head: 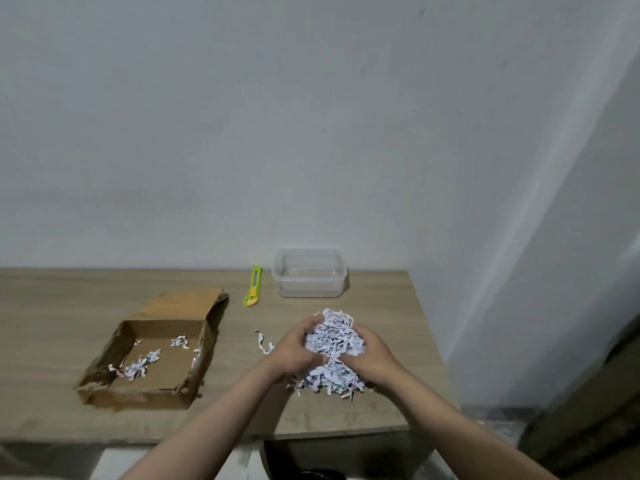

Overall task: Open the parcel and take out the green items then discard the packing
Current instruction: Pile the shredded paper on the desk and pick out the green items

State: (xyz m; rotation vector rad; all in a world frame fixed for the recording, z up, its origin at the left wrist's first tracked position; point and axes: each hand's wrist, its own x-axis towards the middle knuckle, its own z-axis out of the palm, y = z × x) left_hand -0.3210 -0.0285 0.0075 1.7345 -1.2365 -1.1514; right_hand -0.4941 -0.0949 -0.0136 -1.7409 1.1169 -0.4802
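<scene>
Table [69, 306]: matt wood-grain. Box [152, 362]: rough brown cardboard, torn edges. Shreds [332, 341]: crinkled white paper. Tub [310, 273]: clear glossy plastic. Cutter [253, 285]: green plastic.

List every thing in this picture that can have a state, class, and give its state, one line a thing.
Cardboard box: open, flap up, a few paper shreds left inside.
Shredded paper pile: out of the box, heaped on the table, gathered between both hands.
Left hand: curled round the pile.
Right hand: curled round the pile.
Clear plastic container: lidless, looks empty.
Green utility knife: lying flat, untouched; blade position unclear.
</scene>
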